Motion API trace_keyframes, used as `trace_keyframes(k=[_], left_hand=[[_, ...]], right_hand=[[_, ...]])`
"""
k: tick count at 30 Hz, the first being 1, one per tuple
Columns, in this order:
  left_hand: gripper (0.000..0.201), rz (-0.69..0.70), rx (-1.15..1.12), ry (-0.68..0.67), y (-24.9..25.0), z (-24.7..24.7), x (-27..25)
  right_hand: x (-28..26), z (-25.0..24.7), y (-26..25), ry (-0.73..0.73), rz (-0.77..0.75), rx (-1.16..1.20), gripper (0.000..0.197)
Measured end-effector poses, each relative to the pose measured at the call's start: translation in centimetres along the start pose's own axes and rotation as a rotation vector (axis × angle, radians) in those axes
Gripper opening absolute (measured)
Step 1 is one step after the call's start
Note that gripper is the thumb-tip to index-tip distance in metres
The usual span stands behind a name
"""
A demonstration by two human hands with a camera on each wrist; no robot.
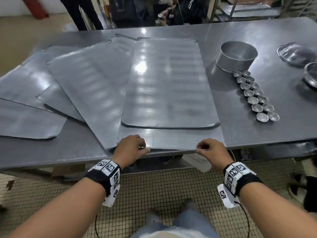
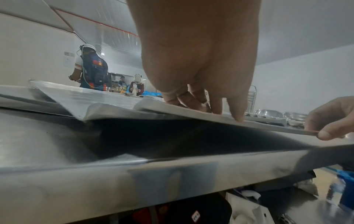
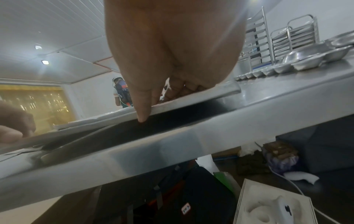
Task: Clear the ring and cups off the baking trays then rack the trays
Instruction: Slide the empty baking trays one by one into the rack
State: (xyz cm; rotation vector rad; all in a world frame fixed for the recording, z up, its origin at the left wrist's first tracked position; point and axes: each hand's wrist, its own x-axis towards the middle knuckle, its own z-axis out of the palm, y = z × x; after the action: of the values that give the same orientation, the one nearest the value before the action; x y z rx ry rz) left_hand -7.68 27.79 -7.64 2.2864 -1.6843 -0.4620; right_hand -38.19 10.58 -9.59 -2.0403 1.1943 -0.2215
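Observation:
Several flat baking trays lie overlapped on the steel table (image 1: 253, 134). My left hand (image 1: 145, 147) and right hand (image 1: 200, 148) each pinch the front edge of the lower middle tray (image 1: 171, 140), which reaches the table's near edge. A second tray (image 1: 169, 86) lies on top of it. The left wrist view shows the held tray (image 2: 268, 126) raised a little off the table, fingers (image 2: 216, 106) on top. The metal ring (image 1: 238, 55) and two rows of small cups (image 1: 255, 97) stand on the table to the right, off the trays.
More trays (image 1: 85, 79) fan out to the left, one (image 1: 25, 121) near the front left edge. Metal bowls (image 1: 295, 54) sit at the far right. Tray racks (image 3: 295, 36) stand beyond the table. People stand behind it. Bags and a box lie under the table.

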Motion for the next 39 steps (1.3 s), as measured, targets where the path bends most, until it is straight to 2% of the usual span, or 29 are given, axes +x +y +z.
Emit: trace_keyframes(k=[4,7,9,12,16,18,19,21,25,27,29,32,36,39], left_hand=[[0.038,-0.065,-0.223,0.076,-0.2,-1.4,0.4],[0.039,-0.163,-0.315,0.251,-1.2,-2.8,1.8],[0.046,-0.265,-0.372,0.294,-2.2,-3.8,3.2],[0.062,-0.434,-0.431,0.235,-3.8,-4.8,5.1],[0.074,-0.58,-0.431,0.129,-5.9,-4.9,7.5],[0.074,-0.618,-0.429,0.11,-6.6,-4.7,8.6],[0.073,-0.634,-0.423,0.101,-6.9,-4.6,9.1],[0.067,-0.653,-0.409,0.094,-7.0,-4.6,10.0],[0.056,-0.67,-0.417,0.11,-6.8,-4.8,11.6],[0.065,-0.678,-0.436,0.102,-7.0,-4.8,12.1],[0.07,-0.671,-0.44,0.084,-7.4,-4.5,12.5],[0.052,-0.651,-0.494,0.069,-7.6,-4.5,12.8],[0.049,-0.613,-0.525,0.053,-7.2,-5.6,12.5],[0.042,-0.592,-0.548,0.042,-6.4,-6.5,11.6]], right_hand=[[-0.1,-1.7,-1.7,-0.014,0.05,0.049,0.029],[1.3,-3.6,-2.1,0.145,0.065,0.07,0.028],[3.0,-5.0,-1.4,0.259,0.119,0.104,0.029],[6.2,-6.6,0.5,0.313,0.257,0.138,0.04],[10.1,-7.3,3.7,0.256,0.378,0.161,0.054],[11.5,-7.1,4.8,0.199,0.393,0.178,0.051],[12.1,-6.9,5.0,0.165,0.38,0.168,0.042],[12.8,-6.6,5.2,0.113,0.333,0.143,0.023],[13.7,-6.7,4.4,0.134,0.313,0.168,0.011],[14.2,-6.6,4.8,0.112,0.3,0.201,0.012],[14.6,-6.4,5.6,0.084,0.276,0.204,0.023],[14.7,-6.7,6.1,0.066,0.259,0.214,0.028],[14.2,-7.8,4.8,0.093,0.236,0.222,0.011],[13.5,-8.2,4.6,0.115,0.237,0.222,0.007]])
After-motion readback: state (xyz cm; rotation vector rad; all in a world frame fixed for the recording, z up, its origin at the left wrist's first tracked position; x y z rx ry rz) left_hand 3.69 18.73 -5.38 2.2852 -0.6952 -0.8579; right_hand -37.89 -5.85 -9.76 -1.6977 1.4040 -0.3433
